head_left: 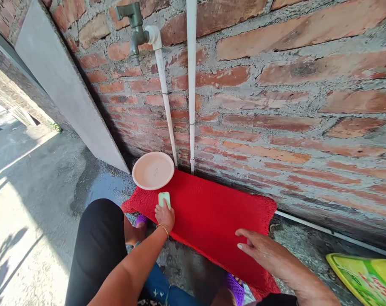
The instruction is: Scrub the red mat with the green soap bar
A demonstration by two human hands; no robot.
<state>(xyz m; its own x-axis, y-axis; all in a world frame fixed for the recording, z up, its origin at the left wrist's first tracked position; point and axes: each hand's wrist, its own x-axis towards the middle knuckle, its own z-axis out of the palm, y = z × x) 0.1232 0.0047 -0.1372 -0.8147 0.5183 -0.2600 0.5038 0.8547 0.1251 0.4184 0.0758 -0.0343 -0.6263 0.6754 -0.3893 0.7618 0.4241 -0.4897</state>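
A wet-looking red cloth (208,212) with a textured border lies spread over a low surface that it hides. My left hand (166,216), with a gold-coloured bangle at the wrist, grips a pale green, rounded rectangular block (164,198) near the cloth's left end. Whether the block is soap or a scrubbing brush, I cannot tell, since its underside is hidden. Over the right part of the cloth is my right hand (256,246), holding nothing, with thumb and forefinger apart. A pale pink basin (153,171) stands at the cloth's far left corner.
Behind the cloth rises a brick wall (243,102) with a tap (137,34) and white pipes (192,93). A grey slab (68,85) leans at the left. On the right lies a yellow-green packet (367,276). Water wets the concrete floor (100,182) near the basin.
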